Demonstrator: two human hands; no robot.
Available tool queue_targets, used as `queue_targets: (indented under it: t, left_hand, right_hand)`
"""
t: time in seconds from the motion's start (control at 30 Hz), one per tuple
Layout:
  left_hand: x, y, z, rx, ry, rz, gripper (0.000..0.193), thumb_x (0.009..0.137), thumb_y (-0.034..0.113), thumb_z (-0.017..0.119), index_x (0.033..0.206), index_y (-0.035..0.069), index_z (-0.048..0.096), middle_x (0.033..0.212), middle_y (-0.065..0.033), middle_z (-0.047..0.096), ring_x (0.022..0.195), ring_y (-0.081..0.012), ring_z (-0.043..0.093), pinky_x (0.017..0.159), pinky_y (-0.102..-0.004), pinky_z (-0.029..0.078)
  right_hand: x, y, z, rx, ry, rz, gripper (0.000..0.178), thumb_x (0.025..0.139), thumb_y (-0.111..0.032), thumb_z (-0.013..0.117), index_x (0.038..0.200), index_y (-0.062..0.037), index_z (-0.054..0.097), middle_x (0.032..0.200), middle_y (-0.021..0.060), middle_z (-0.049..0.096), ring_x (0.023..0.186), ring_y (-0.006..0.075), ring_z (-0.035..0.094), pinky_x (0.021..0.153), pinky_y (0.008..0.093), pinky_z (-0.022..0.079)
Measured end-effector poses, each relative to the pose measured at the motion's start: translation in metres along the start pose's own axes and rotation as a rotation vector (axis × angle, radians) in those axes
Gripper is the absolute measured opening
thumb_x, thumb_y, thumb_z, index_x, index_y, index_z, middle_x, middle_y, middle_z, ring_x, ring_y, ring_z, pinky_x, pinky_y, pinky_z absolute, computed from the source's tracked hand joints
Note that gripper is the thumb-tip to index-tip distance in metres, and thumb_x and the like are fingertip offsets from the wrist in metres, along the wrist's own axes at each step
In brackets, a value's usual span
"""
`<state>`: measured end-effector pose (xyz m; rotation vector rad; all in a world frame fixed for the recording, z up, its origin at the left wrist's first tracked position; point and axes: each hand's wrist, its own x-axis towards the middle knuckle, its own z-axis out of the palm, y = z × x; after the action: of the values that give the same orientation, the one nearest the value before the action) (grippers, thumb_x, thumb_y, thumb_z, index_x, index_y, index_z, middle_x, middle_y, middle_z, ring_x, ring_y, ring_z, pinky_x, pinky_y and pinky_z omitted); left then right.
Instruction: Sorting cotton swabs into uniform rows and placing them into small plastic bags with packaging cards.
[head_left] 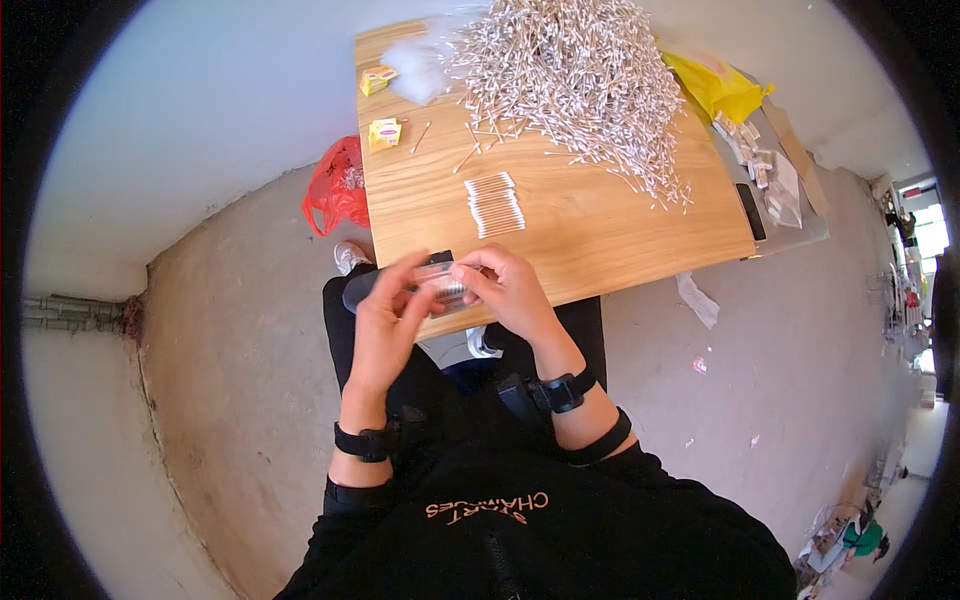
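In front of me, over the table's near edge, my right hand (508,292) pinches a small clear plastic packet (447,284) between thumb and fingers. My left hand (392,312) closes on the packet's other side, its fingers slightly blurred. Pale stick shapes show through the plastic, but I cannot make out exactly what is inside. Just beyond my hands, a neat row of cotton swabs (494,205) lies side by side on the wooden table (620,250). A large heap of loose cotton swabs (575,80) covers the far part of the tabletop.
Two small yellow packs (384,133) sit near the left edge, beside crumpled clear plastic (415,72). A red plastic bag (338,190) rests left of the table. To the right are a yellow bag (720,85), several small packs (740,145) and a black phone (750,212).
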<state>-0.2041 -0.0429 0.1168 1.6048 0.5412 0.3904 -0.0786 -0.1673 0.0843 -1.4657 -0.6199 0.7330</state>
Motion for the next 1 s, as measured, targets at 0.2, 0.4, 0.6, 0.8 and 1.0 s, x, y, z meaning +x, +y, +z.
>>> queue_targets:
  t: [0.2, 0.4, 0.6, 0.8, 1.0]
  left_hand:
    - [0.0, -0.003, 0.004, 0.388, 0.017, 0.173, 0.028, 0.077, -0.001, 0.071, 0.105, 0.001, 0.067, 0.089, -0.0083, 0.063, 0.063, -0.0116, 0.059, 0.06, -0.0243, 0.049]
    - [0.002, -0.01, -0.001, 0.366, 0.005, 0.06, 0.025, 0.076, 0.0, 0.072, 0.1, 0.0, 0.067, 0.086, -0.0078, 0.063, 0.06, -0.0129, 0.059, 0.058, -0.0253, 0.048]
    - [0.001, -0.002, -0.002, 0.436, 0.045, 0.175, 0.023, 0.074, 0.004, 0.075, 0.095, 0.0, 0.066, 0.076, -0.006, 0.059, 0.059, -0.0126, 0.057, 0.057, -0.0254, 0.047]
    - [0.001, -0.015, -0.014, 0.448, -0.001, 0.086, 0.023, 0.072, 0.009, 0.079, 0.09, 0.002, 0.065, 0.076, -0.0042, 0.058, 0.059, -0.0124, 0.054, 0.054, -0.0258, 0.042]
    - [0.004, -0.014, -0.013, 0.265, 0.218, 0.246, 0.019, 0.078, 0.012, 0.073, 0.089, 0.003, 0.061, 0.089, -0.0044, 0.059, 0.079, -0.0127, 0.055, 0.066, -0.0251, 0.04]
  right_hand:
    - [-0.001, 0.0, 0.003, 0.111, -0.018, 0.097, 0.018, 0.091, -0.015, 0.062, 0.1, -0.0001, 0.063, 0.087, 0.0027, 0.059, 0.066, 0.0081, 0.057, 0.06, 0.0216, 0.047]
    - [-0.005, -0.013, -0.002, -0.323, -0.074, -0.182, 0.014, 0.084, -0.009, 0.066, 0.098, -0.0057, 0.064, 0.096, 0.006, 0.056, 0.082, 0.0149, 0.058, 0.07, 0.0272, 0.048]
    - [-0.004, -0.013, -0.004, -0.542, -0.083, -0.348, 0.019, 0.078, -0.01, 0.07, 0.095, -0.0073, 0.064, 0.088, 0.008, 0.055, 0.084, 0.0225, 0.059, 0.072, 0.0316, 0.048]
    - [-0.004, -0.014, -0.005, -0.531, -0.147, -0.265, 0.017, 0.079, -0.011, 0.069, 0.095, -0.006, 0.063, 0.086, 0.0083, 0.057, 0.081, 0.0221, 0.06, 0.07, 0.0325, 0.048]
    - [0.001, -0.001, 0.003, 0.042, -0.051, -0.057, 0.021, 0.087, -0.015, 0.065, 0.106, -0.0069, 0.059, 0.099, 0.0039, 0.062, 0.088, 0.0155, 0.062, 0.072, 0.0288, 0.049]
